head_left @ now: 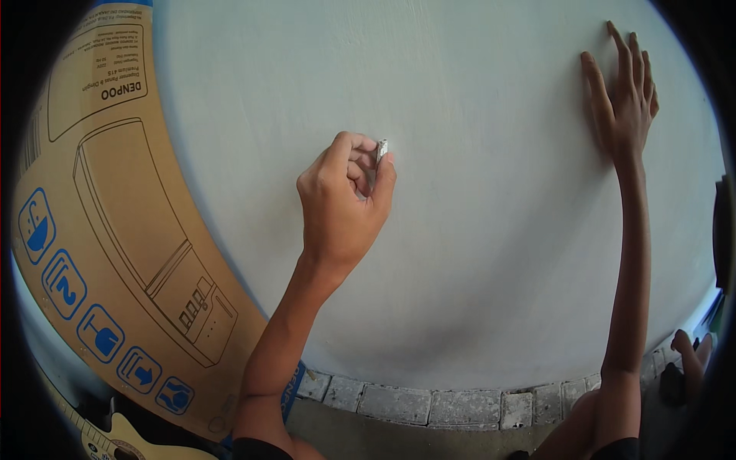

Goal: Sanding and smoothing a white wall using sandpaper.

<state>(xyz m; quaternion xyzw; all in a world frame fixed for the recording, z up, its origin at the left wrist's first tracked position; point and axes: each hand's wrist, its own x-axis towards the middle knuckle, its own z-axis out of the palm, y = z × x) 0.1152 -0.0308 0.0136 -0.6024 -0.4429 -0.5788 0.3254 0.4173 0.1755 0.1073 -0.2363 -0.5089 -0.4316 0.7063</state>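
Note:
In front of a pale painted wall [475, 230], my left hand [343, 195] pinches a short white stub, which looks like a piece of chalk [382, 148], between thumb and fingers. The stub points up, its top near or against the wall; I cannot tell if they touch. Faint marks on the wall are too weak to make out. My right hand [630, 107] rests flat on the wall at the upper right, fingers spread, holding nothing.
A tall cardboard box [115, 199] with a dispenser drawing and blue symbols stands along the left. Part of a guitar [142, 445] shows at the lower left. Grey stone blocks [395, 404] line the wall's foot. Another person's bare limb [694, 356] appears at the lower right.

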